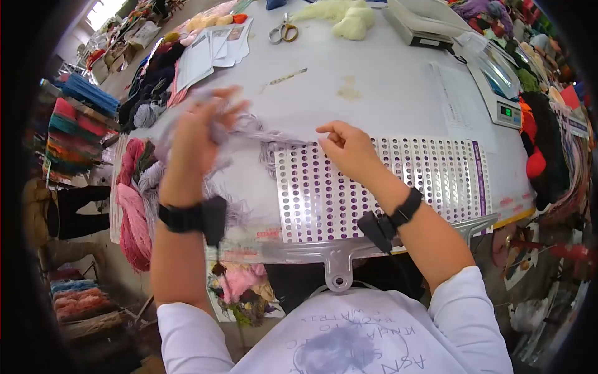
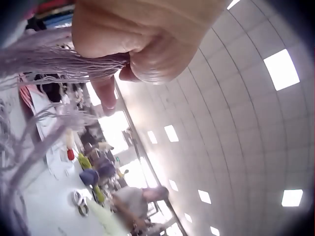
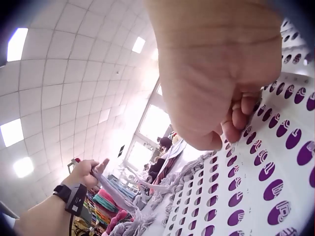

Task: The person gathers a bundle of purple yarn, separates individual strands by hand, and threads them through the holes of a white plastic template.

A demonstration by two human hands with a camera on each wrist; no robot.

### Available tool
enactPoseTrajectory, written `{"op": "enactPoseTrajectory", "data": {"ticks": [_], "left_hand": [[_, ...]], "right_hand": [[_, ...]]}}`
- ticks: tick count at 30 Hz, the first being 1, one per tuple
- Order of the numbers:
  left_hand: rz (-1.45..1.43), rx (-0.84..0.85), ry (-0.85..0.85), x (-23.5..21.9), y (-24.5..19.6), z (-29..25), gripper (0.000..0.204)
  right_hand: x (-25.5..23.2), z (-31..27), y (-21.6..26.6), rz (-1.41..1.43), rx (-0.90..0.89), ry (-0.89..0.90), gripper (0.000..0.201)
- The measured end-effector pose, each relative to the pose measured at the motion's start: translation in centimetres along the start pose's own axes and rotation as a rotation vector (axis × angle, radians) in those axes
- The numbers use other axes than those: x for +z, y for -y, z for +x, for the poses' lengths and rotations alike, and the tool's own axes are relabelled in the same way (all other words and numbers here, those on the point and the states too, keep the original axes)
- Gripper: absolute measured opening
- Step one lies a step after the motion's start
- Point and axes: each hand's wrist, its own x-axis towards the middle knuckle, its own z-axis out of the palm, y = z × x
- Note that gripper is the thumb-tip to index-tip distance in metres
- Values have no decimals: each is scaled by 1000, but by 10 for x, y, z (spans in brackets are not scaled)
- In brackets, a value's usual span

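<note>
My left hand (image 1: 202, 134), blurred in the head view, grips a bundle of pale lilac yarn (image 2: 59, 61) between thumb and fingers. Loose strands trail from it across the white table (image 1: 311, 93) towards the punched card. The right hand (image 1: 352, 149) is over the upper left part of the white card with rows of holes and purple dots (image 1: 430, 181). Its fingers (image 3: 238, 118) are curled close to the card. A lilac strand end (image 1: 305, 143) reaches the card's top edge beside these fingers; whether they pinch it is hidden.
Scissors (image 1: 283, 33), papers (image 1: 215, 50) and pale yellow yarn (image 1: 354, 23) lie towards the far side. A scale (image 1: 498, 106) stands at the right. Pink yarn (image 1: 132, 212) hangs over the left edge. A metal clip (image 1: 338, 255) lies along the near edge.
</note>
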Motion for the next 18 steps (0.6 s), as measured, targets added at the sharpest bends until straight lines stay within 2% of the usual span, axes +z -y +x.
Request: {"op": "enactPoseTrajectory", "data": {"ticks": [1, 2, 4, 5, 7, 10, 18], "left_hand": [[-102, -98, 87, 26, 9, -19, 28], [-207, -194, 173, 47, 16, -37, 32], [-322, -339, 302, 65, 34, -56, 42], [-328, -338, 295, 72, 38, -63, 42], [-422, -383, 318, 82, 42, -73, 44], [-485, -386, 326, 86, 45, -82, 43], [-405, -318, 256, 83, 55, -92, 41]], "right_hand": [[1, -8, 10, 152, -34, -48, 25], [4, -16, 19, 152, -29, -36, 25], [9, -29, 36, 518, -157, 49, 22], [7, -36, 41, 515, -154, 57, 22], [2, -47, 49, 681, 2, 82, 19], [-4, -58, 46, 773, 54, 119, 14], [-10, -78, 45, 770, 22, 147, 13]]}}
